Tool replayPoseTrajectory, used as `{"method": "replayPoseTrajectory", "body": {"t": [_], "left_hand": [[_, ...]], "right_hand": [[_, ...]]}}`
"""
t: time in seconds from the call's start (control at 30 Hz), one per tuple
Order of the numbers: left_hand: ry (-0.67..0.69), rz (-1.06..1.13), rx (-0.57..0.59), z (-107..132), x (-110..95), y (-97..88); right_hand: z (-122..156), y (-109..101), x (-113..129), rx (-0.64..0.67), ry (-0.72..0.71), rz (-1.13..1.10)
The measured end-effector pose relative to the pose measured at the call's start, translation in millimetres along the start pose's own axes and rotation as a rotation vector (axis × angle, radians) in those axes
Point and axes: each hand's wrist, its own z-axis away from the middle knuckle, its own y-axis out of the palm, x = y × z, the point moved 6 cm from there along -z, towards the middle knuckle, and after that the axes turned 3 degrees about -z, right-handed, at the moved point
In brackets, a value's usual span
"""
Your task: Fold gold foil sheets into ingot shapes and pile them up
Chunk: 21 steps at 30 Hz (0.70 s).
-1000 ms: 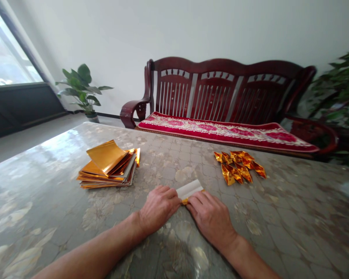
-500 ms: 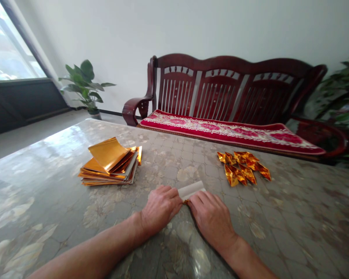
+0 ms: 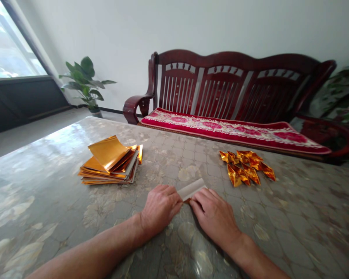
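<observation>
My left hand [image 3: 159, 206] and my right hand [image 3: 213, 215] rest side by side on the table [image 3: 46, 217], fingers curled and pressed onto a folded sheet of paper [image 3: 192, 188]. The sheet shows its white back, with a sliver of gold between my fingertips; most of it is hidden under my hands. A stack of gold foil sheets [image 3: 110, 161] lies to the left, its top sheet curling up. A pile of several folded gold paper pieces [image 3: 246, 166] lies to the right, beyond my right hand.
The table has a glossy patterned top. Behind it stands a dark red wooden bench [image 3: 235, 93] with a red cushion. A potted plant [image 3: 85, 83] stands by the window at the left, more foliage [image 3: 346, 97] at the right edge.
My hands stay pressed on the folded sheet, shifting only slightly along its fold. The view has drifted a little, so the stack and the folded pile sit slightly further right.
</observation>
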Motion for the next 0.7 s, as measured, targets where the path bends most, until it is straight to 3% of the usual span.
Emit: {"method": "replayPoseTrajectory", "body": {"t": [0.37, 0.7], "left_hand": [[-0.03, -0.015, 0.024, -2.1, 0.3, 1.9], [-0.083, -0.04, 0.076, -5.8, -0.6, -0.8]], "right_hand": [[-9.9, 4.3, -1.4, 0.057, 0.079, 0.07], [-8.3, 5.9, -0.6, -0.002, 0.087, 0.08]]}}
